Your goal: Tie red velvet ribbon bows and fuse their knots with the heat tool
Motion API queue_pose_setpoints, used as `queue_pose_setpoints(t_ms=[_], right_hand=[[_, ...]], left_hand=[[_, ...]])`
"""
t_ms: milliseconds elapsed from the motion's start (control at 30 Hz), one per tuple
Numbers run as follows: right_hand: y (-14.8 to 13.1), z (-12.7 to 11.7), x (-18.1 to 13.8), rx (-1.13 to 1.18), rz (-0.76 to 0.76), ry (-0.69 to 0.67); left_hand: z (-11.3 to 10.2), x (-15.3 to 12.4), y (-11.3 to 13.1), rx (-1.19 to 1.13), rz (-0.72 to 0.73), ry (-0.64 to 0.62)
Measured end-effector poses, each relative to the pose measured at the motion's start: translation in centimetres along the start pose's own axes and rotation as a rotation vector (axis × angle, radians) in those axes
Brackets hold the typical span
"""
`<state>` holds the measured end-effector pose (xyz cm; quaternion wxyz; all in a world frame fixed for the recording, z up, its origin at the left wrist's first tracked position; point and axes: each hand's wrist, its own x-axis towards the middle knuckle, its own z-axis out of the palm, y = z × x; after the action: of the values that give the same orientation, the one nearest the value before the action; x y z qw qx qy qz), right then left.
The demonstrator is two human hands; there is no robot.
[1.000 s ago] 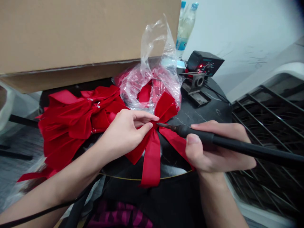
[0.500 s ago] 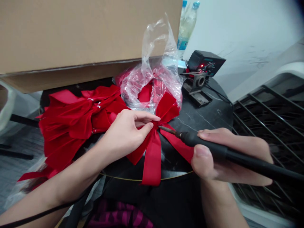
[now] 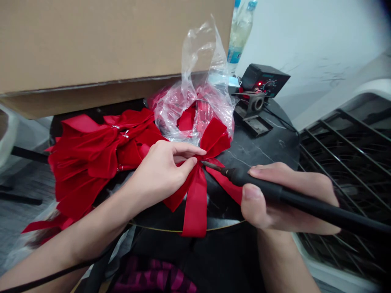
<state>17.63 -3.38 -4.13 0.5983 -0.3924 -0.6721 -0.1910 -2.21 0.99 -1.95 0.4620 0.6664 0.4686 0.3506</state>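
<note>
your left hand [image 3: 166, 167] pinches the red bow [image 3: 215, 138] near its centre; your right hand [image 3: 290, 217] grips the black soldering iron [image 3: 265, 187], tip [image 3: 209, 164] at the centre, contact hard to tell; red fabric pile [image 3: 88, 150] to your left on the black round table [image 3: 259, 154]; clear plastic bag [image 3: 171, 108] behind the bow; control box [image 3: 255, 73], red light [image 3: 259, 84] lit, right rear; cardboard box [image 3: 116, 40] at back

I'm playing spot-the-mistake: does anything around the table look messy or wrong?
A little: dark scuff marks streak the otherwise pale wall, right of the black control box. The front tail of the red bow pokes past the edge of the table. I see no spills.
</note>
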Motion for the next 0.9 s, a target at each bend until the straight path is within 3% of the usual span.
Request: queue_pose_setpoints(t_ms=[500, 767, 900], right_hand=[[-0.22, -0.86, -0.31, -0.117, 0.02, -0.144], [-0.33, -0.81, -0.31, -0.112, 0.02, -0.155], [-0.06, -0.34, -0.23, -0.038, -0.001, -0.054]], left_hand=[[0.1, -0.04, 0.04, 0.027, 0.002, 0.01], [0.22, -0.11, -0.07, 0.038, 0.011, 0.014], [0.1, -0.09, 0.04, 0.035, 0.014, 0.013]])
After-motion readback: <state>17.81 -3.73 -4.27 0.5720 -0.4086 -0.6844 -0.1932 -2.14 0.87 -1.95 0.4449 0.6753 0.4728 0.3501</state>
